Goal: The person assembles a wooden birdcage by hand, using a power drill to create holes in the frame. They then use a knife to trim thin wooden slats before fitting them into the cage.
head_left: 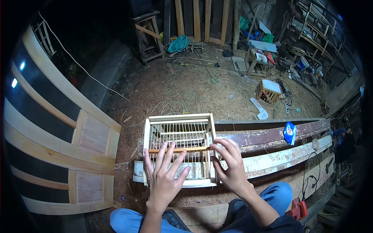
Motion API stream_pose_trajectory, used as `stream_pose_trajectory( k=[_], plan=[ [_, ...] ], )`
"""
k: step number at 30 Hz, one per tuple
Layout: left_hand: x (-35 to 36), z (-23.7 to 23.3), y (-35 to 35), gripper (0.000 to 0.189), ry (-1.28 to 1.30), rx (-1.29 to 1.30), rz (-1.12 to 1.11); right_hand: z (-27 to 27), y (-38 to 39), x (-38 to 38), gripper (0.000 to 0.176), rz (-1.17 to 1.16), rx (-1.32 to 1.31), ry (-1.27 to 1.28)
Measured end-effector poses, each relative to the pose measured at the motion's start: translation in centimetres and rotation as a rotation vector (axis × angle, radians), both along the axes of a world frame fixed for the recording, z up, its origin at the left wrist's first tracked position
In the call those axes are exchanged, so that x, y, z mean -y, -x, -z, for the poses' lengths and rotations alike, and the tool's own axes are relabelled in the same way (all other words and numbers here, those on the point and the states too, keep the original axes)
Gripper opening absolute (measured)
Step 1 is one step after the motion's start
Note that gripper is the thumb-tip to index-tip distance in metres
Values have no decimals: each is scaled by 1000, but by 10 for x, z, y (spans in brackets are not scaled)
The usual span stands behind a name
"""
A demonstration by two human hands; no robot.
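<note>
A small wooden cage [213, 128] with thin upright bars lies in front of me, its pale frame facing up. Across its middle runs a narrow orange-brown wooden strip [194, 148]. My left hand [166, 178] is open, fingers spread over the bars, with fingertips touching or close to the strip. At the cage's right side, the curved fingers of my right hand [232, 165] grip the strip's right end. Its thumb is lower, against the frame post. The exact contact under the right fingertips is partly hidden.
The cage rests over long boards, one whitish [272, 161] and one dark reddish [260, 139]. A blue packet [289, 133] lies on the boards. Paneled wooden door [91, 136] stands at left. A slatted stool [268, 91] and scrap wood are farther back. A red tool [298, 209] lies near my knee.
</note>
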State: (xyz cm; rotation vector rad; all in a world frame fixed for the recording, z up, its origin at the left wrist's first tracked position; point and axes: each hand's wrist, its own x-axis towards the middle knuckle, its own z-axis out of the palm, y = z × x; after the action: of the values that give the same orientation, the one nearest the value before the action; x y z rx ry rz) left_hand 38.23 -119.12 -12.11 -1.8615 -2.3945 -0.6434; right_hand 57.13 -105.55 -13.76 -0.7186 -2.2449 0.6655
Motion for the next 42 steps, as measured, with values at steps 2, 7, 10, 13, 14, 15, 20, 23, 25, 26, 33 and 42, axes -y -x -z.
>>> stream_pose_trajectory(
  k=[2,7,10,13,14,15,20,23,25,26,33,42],
  plan=[
    [-2,0,-4,46,-6,82,35,-2,-3,0,44,22,-4,60],
    [-8,2,-14,49,-12,106,73,-1,-6,5,30,29,-1,48],
    [-11,3,-19,50,-8,107,88,0,-8,8,26,65,69,-69],
    [-13,3,-23,51,3,131,76,3,-8,10,24,82,82,-94],
    [-14,2,-23,51,9,148,62,3,-8,10,25,83,76,-107],
    [-14,3,-22,52,12,152,61,3,-9,11,23,86,87,-122],
    [-14,7,-20,48,5,167,63,2,-8,15,21,84,97,-90],
    [-15,8,-20,43,-10,176,66,-1,-6,14,20,76,115,-79],
    [-14,7,-20,41,-14,187,64,-1,-5,16,19,73,131,-74],
    [-14,7,-20,40,-17,188,65,0,-4,17,18,64,142,-68],
    [-11,-2,-17,62,28,223,160,1,2,19,17,37,202,1],
    [-6,2,-11,89,90,213,213,4,5,22,14,36,198,55]
  ],
)
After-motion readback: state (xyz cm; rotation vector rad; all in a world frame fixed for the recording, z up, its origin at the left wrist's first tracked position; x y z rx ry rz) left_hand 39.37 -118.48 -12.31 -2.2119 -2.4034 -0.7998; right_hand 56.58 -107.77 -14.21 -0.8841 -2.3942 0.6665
